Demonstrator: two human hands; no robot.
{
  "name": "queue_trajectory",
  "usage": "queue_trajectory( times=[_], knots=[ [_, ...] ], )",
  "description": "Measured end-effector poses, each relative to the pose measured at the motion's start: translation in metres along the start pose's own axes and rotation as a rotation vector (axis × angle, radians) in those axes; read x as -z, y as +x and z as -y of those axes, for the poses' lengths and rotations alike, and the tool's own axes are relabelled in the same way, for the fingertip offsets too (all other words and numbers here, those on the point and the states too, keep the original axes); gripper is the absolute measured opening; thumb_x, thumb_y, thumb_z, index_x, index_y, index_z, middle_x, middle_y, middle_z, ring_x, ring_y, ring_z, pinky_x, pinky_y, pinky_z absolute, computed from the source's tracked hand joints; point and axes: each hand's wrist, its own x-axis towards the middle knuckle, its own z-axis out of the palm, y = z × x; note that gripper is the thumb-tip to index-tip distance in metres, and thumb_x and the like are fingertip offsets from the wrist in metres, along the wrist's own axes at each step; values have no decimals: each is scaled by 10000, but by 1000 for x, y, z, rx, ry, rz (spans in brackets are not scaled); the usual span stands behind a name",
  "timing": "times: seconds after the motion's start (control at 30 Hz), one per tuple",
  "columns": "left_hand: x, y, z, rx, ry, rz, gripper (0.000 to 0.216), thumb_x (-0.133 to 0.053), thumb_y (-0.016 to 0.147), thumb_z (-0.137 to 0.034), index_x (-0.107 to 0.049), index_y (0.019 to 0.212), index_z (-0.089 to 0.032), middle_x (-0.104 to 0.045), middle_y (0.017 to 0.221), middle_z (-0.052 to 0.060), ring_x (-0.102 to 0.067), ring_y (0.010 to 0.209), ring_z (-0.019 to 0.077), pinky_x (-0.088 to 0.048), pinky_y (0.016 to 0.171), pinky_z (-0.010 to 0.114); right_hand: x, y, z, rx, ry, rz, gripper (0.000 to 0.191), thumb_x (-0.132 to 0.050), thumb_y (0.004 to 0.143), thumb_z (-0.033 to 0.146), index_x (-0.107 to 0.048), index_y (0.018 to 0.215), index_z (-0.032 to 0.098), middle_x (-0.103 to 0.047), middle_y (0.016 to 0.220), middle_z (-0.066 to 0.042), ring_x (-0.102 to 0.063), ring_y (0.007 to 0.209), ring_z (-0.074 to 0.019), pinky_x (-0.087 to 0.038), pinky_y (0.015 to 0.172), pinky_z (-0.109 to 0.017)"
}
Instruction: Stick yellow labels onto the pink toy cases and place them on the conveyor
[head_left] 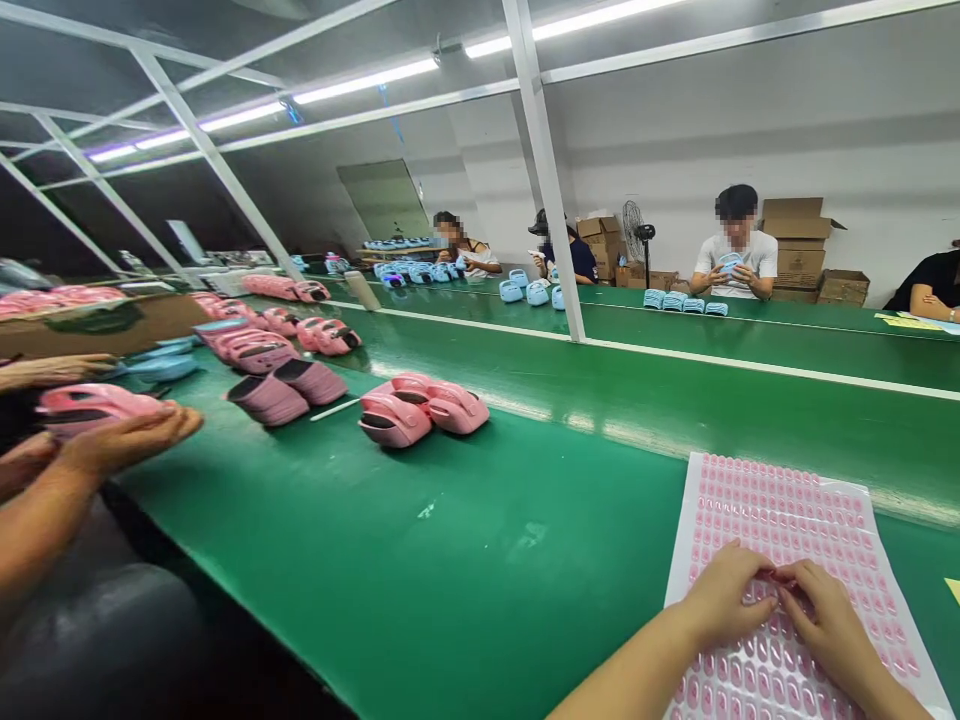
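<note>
The person's left hand (pixel 726 597) and right hand (pixel 827 622) were bare, with slender fingers (pixel 744 562) and narrow wrists (pixel 686 624). The left forearm (pixel 634 668) was uncovered along its visible length, smooth in outline and broadening toward the lower edge of the view. The right forearm (pixel 885 690), of which a shorter stretch showed, was likewise uncovered and smooth

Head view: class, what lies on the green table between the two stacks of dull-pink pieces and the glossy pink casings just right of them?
A thin white stick, perhaps a pen, lies between the stacks and the casings; the head view shows it.
</note>
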Motion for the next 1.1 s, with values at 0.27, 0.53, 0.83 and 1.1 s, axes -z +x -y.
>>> queue_trajectory(
  times=[0.27,0.53,0.83,1.1],
  knots=[
    [-1,0,4,3,1,6,291,-577,746,-241,-561,1035,-203,-631,1031,38,-530,979,202,-348,911,339,-1,0,11,13,-24,-67,240,-442,787,341,-636,867,224,-654,867,-72,-591,840,-229,-428,746,-364],
    [1,-1,4,0,-1,3,291,-564,756,-233,-560,1043,-181,-626,1025,53,-530,965,193,-349,907,331,0,0,19,0,-43,-69,242,-431,788,329,-631,871,221,-647,859,-67,-581,835,-225,-414,750,-368],
    [2,-1,4,-4,-9,-19,295,-578,744,-232,-577,1033,-174,-636,1006,53,-533,956,198,-360,893,321,-2,-2,27,-7,-31,-143,268,-392,796,339,-621,844,208,-641,831,-75,-568,815,-227,-402,740,-360],
    [3,-1,3,-13,-13,-22,287,-577,736,-219,-581,1019,-176,-633,989,53,-530,929,202,-380,860,322,-5,1,23,-7,-24,-154,256,-396,784,325,-621,827,210,-642,831,-71,-574,820,-228,-400,738,-351]
  ],
)
